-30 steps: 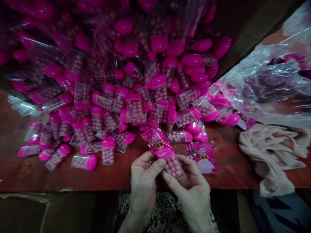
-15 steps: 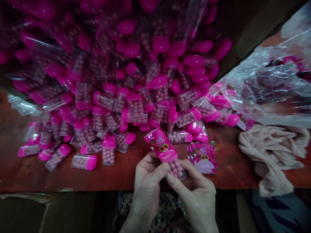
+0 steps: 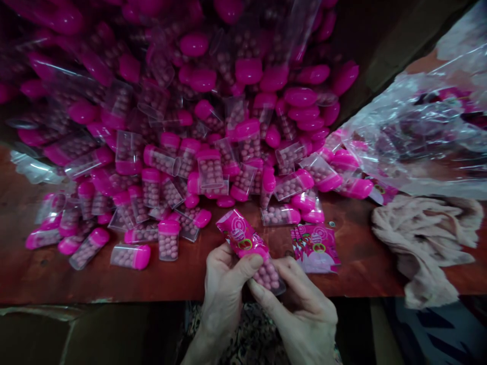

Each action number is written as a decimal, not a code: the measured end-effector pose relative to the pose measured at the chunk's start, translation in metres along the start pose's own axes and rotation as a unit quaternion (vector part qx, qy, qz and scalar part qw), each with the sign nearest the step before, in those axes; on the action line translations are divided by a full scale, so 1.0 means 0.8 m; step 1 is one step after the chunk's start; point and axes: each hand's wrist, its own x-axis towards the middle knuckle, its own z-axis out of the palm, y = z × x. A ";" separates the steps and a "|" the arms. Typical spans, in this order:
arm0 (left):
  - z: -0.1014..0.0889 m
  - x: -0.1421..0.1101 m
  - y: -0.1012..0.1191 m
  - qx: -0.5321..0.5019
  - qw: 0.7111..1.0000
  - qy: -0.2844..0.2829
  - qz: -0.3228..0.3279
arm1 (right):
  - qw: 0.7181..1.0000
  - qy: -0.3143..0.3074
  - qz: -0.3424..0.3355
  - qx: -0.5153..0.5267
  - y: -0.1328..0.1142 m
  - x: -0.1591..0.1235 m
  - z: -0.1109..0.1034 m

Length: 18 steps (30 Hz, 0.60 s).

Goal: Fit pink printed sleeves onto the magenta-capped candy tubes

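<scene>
My left hand (image 3: 224, 289) and my right hand (image 3: 300, 314) hold a transparent tube of pink candy balls (image 3: 268, 274) above the table's front edge. My left thumb presses near its magenta cap (image 3: 253, 249), and my right fingers pinch the tube's lower end. A pink printed wrapper (image 3: 238, 233) sticks out from the cap end, away from me. Just right of my hands lies a stack of similar printed wrappers (image 3: 315, 248). Loose tubes (image 3: 168, 239) lie a short way to the left of my left hand.
A large heap of magenta-capped tubes (image 3: 190, 126) covers the reddish wooden table (image 3: 76, 276). To the right are a crumpled plastic bag (image 3: 418, 137) and a beige cloth (image 3: 418, 248). A cardboard box (image 3: 38, 334) stands below the table edge at left.
The tube and its wrapper have tilted further left, with the wrapper's far end swinging left and lower. My hands have shifted slightly around the tube and still hold it.
</scene>
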 end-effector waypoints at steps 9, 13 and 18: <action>0.013 -0.005 0.012 -0.007 0.999 -0.017 0.035 | 0.998 -0.020 0.030 0.050 -0.005 0.004 0.006; 0.017 -0.008 0.013 0.007 1.000 -0.009 0.013 | 0.998 -0.009 0.034 0.052 -0.006 0.001 0.007; 0.019 -0.012 0.010 0.028 0.999 -0.011 -0.020 | 0.998 0.022 0.016 0.051 -0.002 -0.008 0.008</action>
